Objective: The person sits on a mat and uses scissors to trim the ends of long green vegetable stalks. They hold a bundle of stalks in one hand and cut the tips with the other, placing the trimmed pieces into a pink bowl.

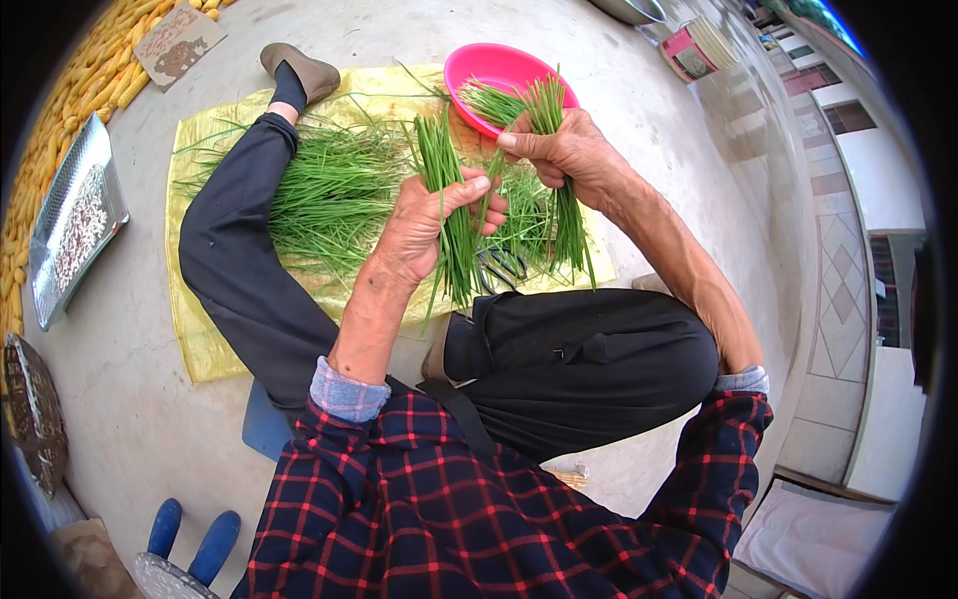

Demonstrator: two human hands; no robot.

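My left hand (430,217) is closed round an upright bunch of long green leaves (455,258), which look like garlic chives. Another bunch (570,232) is gripped in my right hand (565,153), just to the right; its fingertips also touch a few loose stalks between the hands. Below them, a yellow woven plastic sheet (202,329) bears a large heap of the same leaves (337,195) on the left and a smaller scatter (524,198) on the right. Dark-handled scissors (501,268) lie under the hands. A pink plastic basin (509,67) beyond holds more stalks (490,103).
My legs in dark trousers (584,367) flank the sheet. Corn cobs (97,67), a cardboard piece (179,45) and a metal dustpan-like scoop (78,224) with pale bits lie at left. A bucket (697,49) stands at upper right; a stool with blue legs (213,546) is at lower left.
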